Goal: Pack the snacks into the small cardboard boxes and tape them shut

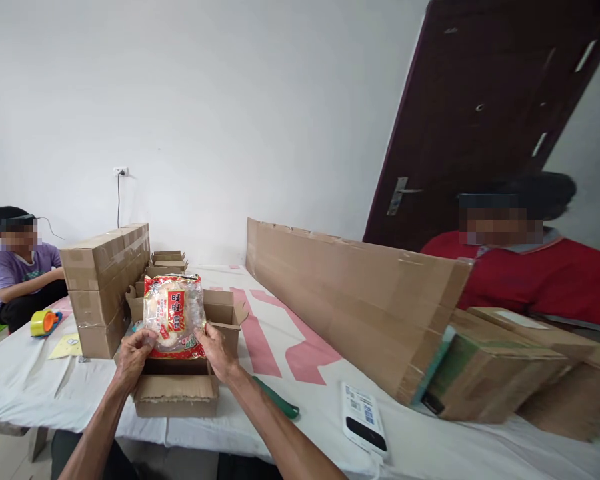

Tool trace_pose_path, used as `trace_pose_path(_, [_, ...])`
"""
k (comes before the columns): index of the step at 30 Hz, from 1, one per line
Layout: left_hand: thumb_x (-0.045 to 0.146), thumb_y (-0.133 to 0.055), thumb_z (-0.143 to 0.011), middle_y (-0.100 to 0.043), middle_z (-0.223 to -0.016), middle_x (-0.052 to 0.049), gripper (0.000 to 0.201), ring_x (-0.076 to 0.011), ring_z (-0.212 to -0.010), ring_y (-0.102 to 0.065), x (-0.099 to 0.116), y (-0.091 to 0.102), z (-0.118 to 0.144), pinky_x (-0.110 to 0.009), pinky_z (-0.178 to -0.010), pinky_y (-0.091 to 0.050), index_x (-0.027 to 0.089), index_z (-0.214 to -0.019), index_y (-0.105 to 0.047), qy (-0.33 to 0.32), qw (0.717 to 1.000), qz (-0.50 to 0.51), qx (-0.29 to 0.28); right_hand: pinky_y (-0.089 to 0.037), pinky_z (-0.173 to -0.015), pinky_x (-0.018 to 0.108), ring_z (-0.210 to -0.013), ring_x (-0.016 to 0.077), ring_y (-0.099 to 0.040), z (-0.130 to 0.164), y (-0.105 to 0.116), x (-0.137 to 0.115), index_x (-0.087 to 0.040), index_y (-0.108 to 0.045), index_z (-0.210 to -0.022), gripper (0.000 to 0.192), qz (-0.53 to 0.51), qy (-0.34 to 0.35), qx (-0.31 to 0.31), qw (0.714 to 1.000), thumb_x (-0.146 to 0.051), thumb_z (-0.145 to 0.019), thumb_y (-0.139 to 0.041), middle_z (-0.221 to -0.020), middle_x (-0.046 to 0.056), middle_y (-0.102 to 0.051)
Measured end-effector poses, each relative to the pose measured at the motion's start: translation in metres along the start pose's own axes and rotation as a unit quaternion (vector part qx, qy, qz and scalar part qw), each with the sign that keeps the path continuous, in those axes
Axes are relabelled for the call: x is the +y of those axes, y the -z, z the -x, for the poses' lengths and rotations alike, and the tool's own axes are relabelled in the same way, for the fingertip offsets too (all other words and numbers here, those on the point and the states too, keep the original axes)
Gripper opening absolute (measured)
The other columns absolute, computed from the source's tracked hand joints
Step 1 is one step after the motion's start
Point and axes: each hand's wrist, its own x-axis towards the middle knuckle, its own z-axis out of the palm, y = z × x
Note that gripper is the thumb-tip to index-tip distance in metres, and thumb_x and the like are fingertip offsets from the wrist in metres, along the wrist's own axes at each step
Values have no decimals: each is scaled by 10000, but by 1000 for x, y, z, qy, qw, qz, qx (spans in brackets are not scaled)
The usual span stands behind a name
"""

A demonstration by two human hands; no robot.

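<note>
Between my hands I hold up a bag of rice crackers [173, 310], a clear plastic packet with red and gold printing. My left hand [136, 353] pinches its lower left edge, and my right hand [215, 343] grips the lower right corner. Right below the bag stands an open cardboard box [175, 397], its near flap folded outward; the bag hides part of the opening. More open boxes [223, 307] stand just behind. By my right forearm lies a green-handled tool [277, 400], partly covered by the arm.
Taped boxes [97, 287] are stacked at left, near a yellow tape roll [43, 323]. A long cardboard panel [350, 293] stands at right, with large boxes [497, 373] beside it. A white device [364, 417] lies in front. People sit at left [27, 267] and right [525, 273].
</note>
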Motion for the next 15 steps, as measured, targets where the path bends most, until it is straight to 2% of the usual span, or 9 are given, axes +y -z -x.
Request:
trace_pose_path(4, [384,-900,-632,-697,-752,18,248,-163,-700,-577,-2,1,4,-240,-642,-415,208,-764,-784,2,1000,-7,-3,-566,-940,405,-956,271,-712,-1,1,8,-239,-810,-1027,527,0,-11,15,1000,-683,-745,-849,-989,29,-824])
trace_pose_path(8, [290,-818,-630,-674,-710,36,174,-150,-667,-556,-2,1,8,-229,-619,-402,214,-783,-791,12,1000,-4,-19,-565,-976,425,-983,281,-722,2,1,9,-250,-818,-1026,533,-16,-14,17,1000,-700,-743,-848,-1008,29,-833])
trace_pose_path(11, [207,-738,-591,-703,-733,38,214,-147,-670,-568,-2,2,8,-223,-623,-413,216,-796,-798,24,999,3,-33,-562,-987,449,-989,299,-729,6,0,5,-255,-829,-1010,539,-32,-17,12,999,-716,-731,-860,-1028,47,-837])
trace_pose_path(15, [188,-694,-560,-728,-757,27,266,-153,-676,-587,-3,3,7,-228,-629,-429,209,-806,-793,39,998,11,-37,-566,-978,467,-983,315,-733,8,-1,3,-255,-837,-1002,574,-43,-15,8,999,-747,-708,-869,-1029,58,-839])
